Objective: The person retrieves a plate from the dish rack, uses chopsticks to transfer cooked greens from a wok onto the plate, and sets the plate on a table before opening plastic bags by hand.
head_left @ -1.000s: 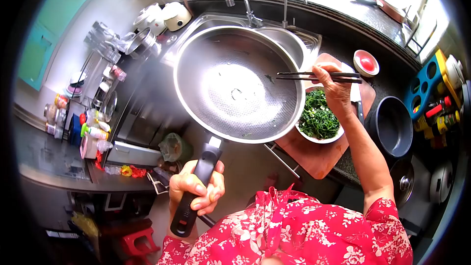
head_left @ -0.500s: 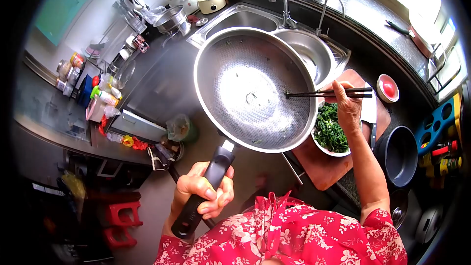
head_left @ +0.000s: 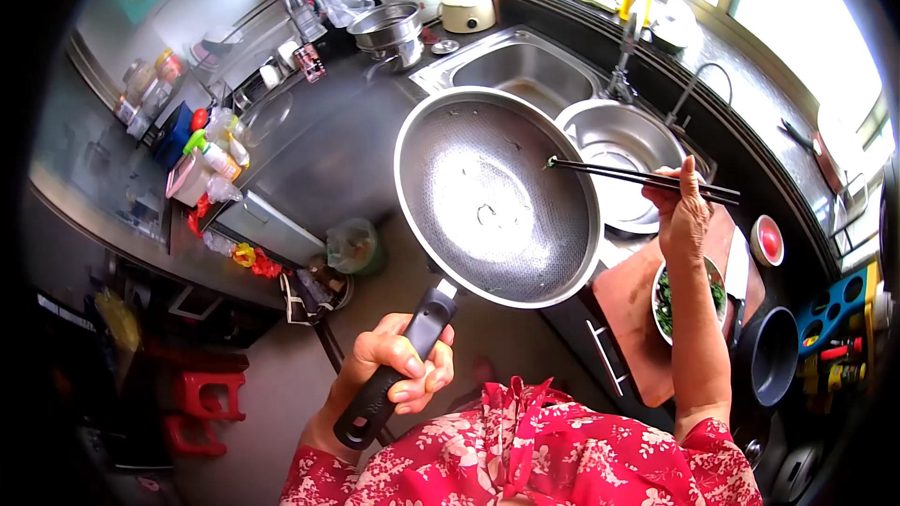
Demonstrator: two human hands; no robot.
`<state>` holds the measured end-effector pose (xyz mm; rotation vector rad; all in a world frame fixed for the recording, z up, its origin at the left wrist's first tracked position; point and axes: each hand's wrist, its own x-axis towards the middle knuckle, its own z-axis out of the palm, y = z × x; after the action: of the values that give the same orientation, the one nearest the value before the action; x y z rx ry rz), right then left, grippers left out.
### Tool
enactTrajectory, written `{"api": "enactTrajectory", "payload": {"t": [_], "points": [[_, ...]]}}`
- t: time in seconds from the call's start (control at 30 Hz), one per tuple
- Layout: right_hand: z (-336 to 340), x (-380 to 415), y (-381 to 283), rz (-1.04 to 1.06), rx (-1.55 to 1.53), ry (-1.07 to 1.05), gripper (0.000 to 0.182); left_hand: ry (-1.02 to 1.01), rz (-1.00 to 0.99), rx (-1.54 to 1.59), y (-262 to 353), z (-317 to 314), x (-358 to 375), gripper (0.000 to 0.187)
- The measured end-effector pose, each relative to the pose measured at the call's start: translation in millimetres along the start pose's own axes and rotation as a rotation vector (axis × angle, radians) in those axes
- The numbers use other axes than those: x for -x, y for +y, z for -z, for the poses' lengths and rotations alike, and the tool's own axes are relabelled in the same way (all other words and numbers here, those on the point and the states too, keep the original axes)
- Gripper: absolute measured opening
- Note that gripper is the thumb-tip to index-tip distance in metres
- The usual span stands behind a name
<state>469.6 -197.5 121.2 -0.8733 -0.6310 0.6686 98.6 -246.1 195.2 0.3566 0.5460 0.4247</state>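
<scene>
My left hand [head_left: 403, 365] is wrapped round the black handle of a steel frying pan [head_left: 487, 262], which is held up and tilted in front of me. A few green scraps cling to the pan's textured inside. In my right hand [head_left: 682, 215] is a pair of black chopsticks [head_left: 619, 174], their tips over the pan's right side with a bit of green between them. Below my right forearm stands a white bowl [head_left: 715, 274] of chopped greens [head_left: 665, 305], partly hidden by the arm. It rests on a wooden cutting board [head_left: 630, 295].
A double sink [head_left: 586, 84] with a metal basin [head_left: 661, 145] lies behind the pan. Right of the board are a knife [head_left: 737, 311], a small red-lined bowl [head_left: 767, 240] and a dark pot [head_left: 774, 356]. Red stools [head_left: 208, 396] and a bin [head_left: 356, 248] stand left.
My view has turned, so the room shifts. The chopsticks have moved up along the pan's right side and now pinch a green scrap. My left hand keeps its grip on the pan.
</scene>
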Motion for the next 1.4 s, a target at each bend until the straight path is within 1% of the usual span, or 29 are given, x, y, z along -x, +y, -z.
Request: {"api": "enactTrajectory", "payload": {"t": [0.03,0.1,0.17,0.23,0.3,0.37,0.43,0.5,0.57,0.63,0.67,0.77,0.83,0.9,0.93,0.97,1.0,1.03,1.07,1.13,1.17,1.2,1.23,1.37,1.4], "points": [[-15.3,-5.7,16.1,0.061,0.024,0.019,0.025,0.002,-0.015,0.006,6.0,5.2,3.8,0.037],[-50.3,-7.2,38.9,0.056,0.038,0.033,0.023,0.019,0.012,-0.026,18.3,15.1,12.0,0.036],[-71.0,-14.7,70.8,0.132,0.169,-0.035,0.021,0.017,0.004,0.001,30.1,24.2,19.5,0.036],[-92.1,-16.2,92.8,0.15,0.19,-0.1,0.025,0.0,0.013,0.103,39.2,37.0,25.5,0.046],[-119.3,-16.9,115.5,0.135,0.235,-0.144,0.025,-0.009,-0.009,0.134,54.1,48.7,30.3,0.046],[-119.7,-17.2,120.6,0.146,0.263,-0.177,0.024,0.003,-0.002,0.097,53.5,47.2,28.4,0.044],[-131.7,-21.7,131.3,0.131,0.26,-0.196,0.022,-0.002,-0.006,0.097,66.9,51.2,26.5,0.044],[-144.3,-26.5,137.5,0.115,0.183,-0.178,0.016,0.038,0.015,-0.01,81.0,50.3,23.7,0.035],[-151.3,-38.0,149.4,0.123,0.191,-0.185,0.017,0.033,0.012,-0.005,95.0,56.0,17.6,0.036],[-150.9,-54.5,164.5,0.162,0.287,-0.222,0.024,0.032,0.008,-0.001,109.5,59.9,8.8,0.036],[-153.4,-60.4,171.0,0.131,0.308,-0.213,0.024,0.023,0.019,0.023,118.7,61.9,3.7,0.036],[-167.8,-82.1,189.0,0.15,0.264,-0.216,0.024,0.026,0.023,0.042,144.3,67.6,-15.5,0.036],[-172.6,-105.4,200.8,0.118,0.229,-0.193,0.025,0.039,0.023,0.019,165.6,68.8,-28.1,0.036],[-178.2,-128.4,209.8,-0.007,0.096,-0.098,0.027,0.02,0.049,0.093,186.2,71.9,-41.0,0.038],[-177.7,-142.0,216.9,-0.027,0.078,-0.059,0.029,0.009,0.052,0.099,196.4,74.2,-47.9,0.039],[-173.5,-156.8,225.5,-0.1,0.108,-0.017,0.03,0.012,0.057,0.099,204.6,75.0,-55.0,0.039],[-171.6,-166.9,229.8,-0.139,0.068,-0.012,0.031,0.024,0.044,0.141,213.0,75.9,-62.3,0.043],[-172.1,-174.8,231.5,-0.176,0.028,-0.008,0.032,0.034,0.03,0.184,221.3,76.7,-70.1,0.048],[-174.7,-179.2,226.2,-0.188,-0.019,0.003,0.033,0.033,0.036,0.19,229.9,75.9,-76.8,0.048],[-170.2,-190.7,221.1,-0.242,-0.123,-0.003,0.035,0.019,0.076,0.093,246.1,75.7,-92.5,0.038],[-168.0,-194.4,214.6,-0.274,-0.169,0.002,0.036,0.016,0.081,0.101,252.5,76.9,-100.5,0.038],[-165.8,-197.7,207.9,-0.305,-0.185,0.014,0.037,0.034,0.078,0.128,259.2,78.5,-108.6,0.043],[-164.0,-200.2,201.5,-0.31,-0.22,0.012,0.038,0.052,0.077,0.153,265.1,79.9,-116.4,0.048],[-163.5,-196.8,163.8,-0.311,-0.392,-0.021,0.039,0.051,0.107,0.113,291.3,86.3,-151.0,0.045],[-167.4,-193.6,149.7,-0.304,-0.442,-0.058,0.04,0.046,0.12,0.099,297.8,87.6,-160.4,0.044]]}}
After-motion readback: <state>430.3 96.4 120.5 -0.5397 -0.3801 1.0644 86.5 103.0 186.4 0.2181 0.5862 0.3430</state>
